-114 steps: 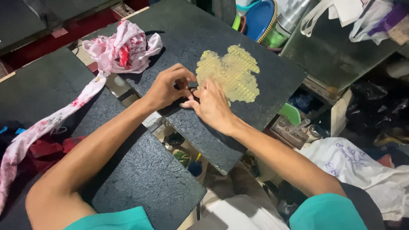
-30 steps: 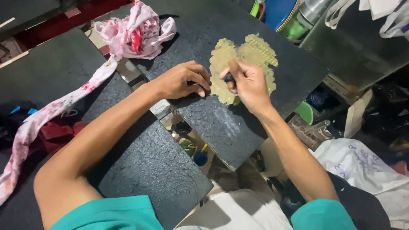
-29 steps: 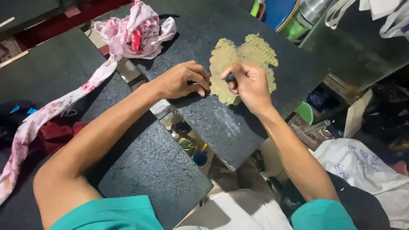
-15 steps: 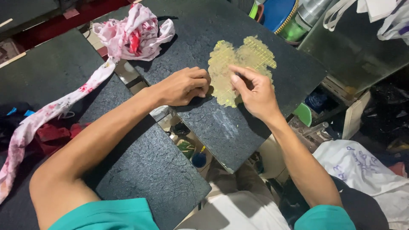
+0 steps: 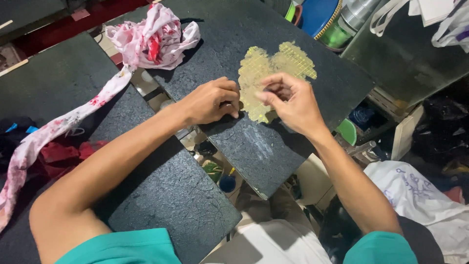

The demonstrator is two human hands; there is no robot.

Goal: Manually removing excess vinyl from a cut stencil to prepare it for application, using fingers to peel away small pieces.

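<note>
Here, both curled, empty hands (image 5: 254, 100) rest on a gridded yellow patch (image 5: 273, 73) coating the rough black board (image 5: 337, 93).

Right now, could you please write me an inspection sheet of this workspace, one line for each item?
Surface: dark speckled board, tilted, with a chalky smear near its lower part.
Job's things: yellow grid patch lying flat on the board.
Clutter: pink stained rag on the board's far corner; blue lid behind.
Hands: left hand pressing beside the patch; right hand over the patch, fingers curled.
Cables: nothing seen.
Surroundings: white bag at the right.
</note>
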